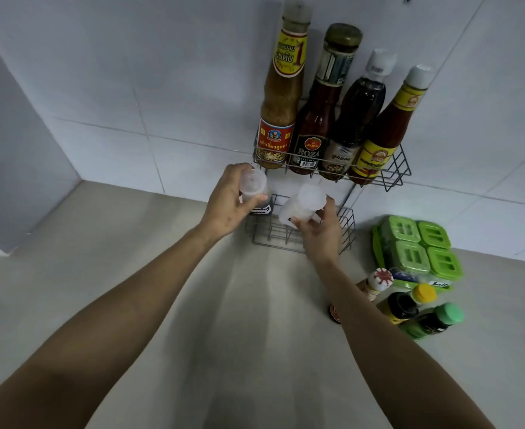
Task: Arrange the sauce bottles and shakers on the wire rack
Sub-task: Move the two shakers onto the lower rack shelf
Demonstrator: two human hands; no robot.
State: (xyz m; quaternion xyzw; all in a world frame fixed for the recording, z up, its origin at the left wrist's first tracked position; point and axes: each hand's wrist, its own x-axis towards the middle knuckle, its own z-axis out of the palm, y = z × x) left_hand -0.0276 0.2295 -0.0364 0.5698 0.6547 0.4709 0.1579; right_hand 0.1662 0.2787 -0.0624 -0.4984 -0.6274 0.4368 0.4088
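While both shakers hung over the grey wire rack's lower tier (349, 222), left hand (228, 205) gripped the dark-filled clear plastic shaker (255, 193); right hand (320, 230) clasped the tilted, seemingly white-filled one (301, 204); best lowered upright, side by side.

Two bare forearms are reaching over a pale countertop (131, 274) toward a two-tier wire rack (397, 173) standing against a tiled wall (131, 88). The left hand (227, 201) is gripping a clear-capped shaker (255, 188) with dark contents at the lower tier's left end. The right hand (320, 227) is holding a white shaker (301, 204), tilted, just above the lower tier. Four tall sauce bottles (326, 119) are standing side by side on the upper tier. To the right, a green four-lidded seasoning box (419, 252) is sitting on the counter, with three small bottles (409, 305) clustering just in front of it, partly hidden by the right forearm.
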